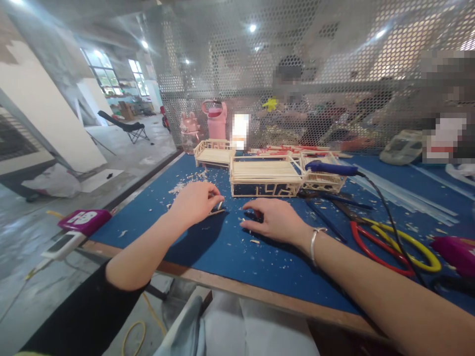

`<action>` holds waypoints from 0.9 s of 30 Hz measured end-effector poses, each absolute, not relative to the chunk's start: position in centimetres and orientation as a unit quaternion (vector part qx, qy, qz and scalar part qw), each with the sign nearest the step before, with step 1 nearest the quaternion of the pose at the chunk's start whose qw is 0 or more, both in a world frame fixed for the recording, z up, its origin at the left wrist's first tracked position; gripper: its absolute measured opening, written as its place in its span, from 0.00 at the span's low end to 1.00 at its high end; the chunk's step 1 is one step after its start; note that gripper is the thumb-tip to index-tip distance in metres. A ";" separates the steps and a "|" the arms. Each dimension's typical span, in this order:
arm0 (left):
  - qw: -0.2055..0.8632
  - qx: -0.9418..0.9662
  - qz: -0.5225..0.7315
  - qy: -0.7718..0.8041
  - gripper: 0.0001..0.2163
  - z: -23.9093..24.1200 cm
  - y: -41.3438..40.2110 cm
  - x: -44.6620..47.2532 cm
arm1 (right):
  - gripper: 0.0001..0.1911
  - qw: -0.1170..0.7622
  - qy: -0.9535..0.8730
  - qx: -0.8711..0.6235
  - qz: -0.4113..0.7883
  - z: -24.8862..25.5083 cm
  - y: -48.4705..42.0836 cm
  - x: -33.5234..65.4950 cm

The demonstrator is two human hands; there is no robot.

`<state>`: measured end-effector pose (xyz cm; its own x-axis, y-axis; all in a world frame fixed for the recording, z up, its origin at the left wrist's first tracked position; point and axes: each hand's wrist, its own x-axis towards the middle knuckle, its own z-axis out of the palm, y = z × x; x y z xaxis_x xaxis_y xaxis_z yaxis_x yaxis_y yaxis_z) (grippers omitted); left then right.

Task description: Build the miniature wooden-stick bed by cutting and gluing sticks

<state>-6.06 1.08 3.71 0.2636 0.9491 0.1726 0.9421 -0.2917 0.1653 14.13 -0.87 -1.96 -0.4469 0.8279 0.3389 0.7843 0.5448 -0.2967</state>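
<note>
My left hand (195, 200) is curled in a pinch over the blue mat (230, 252), its fingertips on a small thin wooden stick piece (218, 208). My right hand (274, 220) lies palm down on the mat just to the right, fingers stretched toward the left hand, a silver bangle on its wrist. Directly beyond both hands stands a small bed-shaped model made of wooden sticks (264, 177).
Two more stick models (213, 152) (322, 179) stand behind. A blue glue gun (332, 168) with a black cord rests on the right one. Red and yellow handled cutters (389, 244), glue sticks (404, 195), wood shavings, pink bottles (216, 121) and a perforated screen with people behind it.
</note>
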 end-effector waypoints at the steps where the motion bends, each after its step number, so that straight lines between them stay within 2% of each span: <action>1: 0.008 0.789 0.113 0.604 0.11 3.8 1.2 -6.1 | 0.20 0.210 -0.847 -0.486 0.051 -2.0 -1.0 13.7; 3: -0.011 0.778 0.071 0.624 0.10 3.9 1.5 -6.7 | 0.22 0.197 -0.846 -0.492 0.062 -2.0 -1.1 13.4; 6: -0.024 0.781 -0.018 0.624 0.11 3.8 1.5 -8.3 | 0.15 0.212 -0.850 -0.475 0.082 -2.3 -0.9 13.8; 8: -0.022 0.785 -0.048 0.617 0.12 3.5 1.3 -9.0 | 0.16 0.236 -0.851 -0.460 0.088 -2.5 -0.9 14.2; 12: -0.006 0.787 -0.048 0.616 0.12 2.8 1.4 -9.0 | 0.18 0.271 -0.858 -0.432 0.063 -2.6 -1.1 14.4; 20: 0.030 0.804 -0.019 0.594 0.10 2.3 1.9 -8.1 | 0.19 0.207 -0.904 -0.373 0.019 -2.7 -1.5 13.9; 27: 0.035 0.806 -0.023 0.590 0.13 2.9 2.3 -7.5 | 0.19 0.192 -0.903 -0.385 0.018 -2.6 -1.5 14.0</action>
<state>-7.46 2.34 2.91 0.3028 0.9498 -0.0791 0.9530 -0.3014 0.0295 14.04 -1.50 -2.56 -0.6297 0.7017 0.3332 0.6875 0.7031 -0.1814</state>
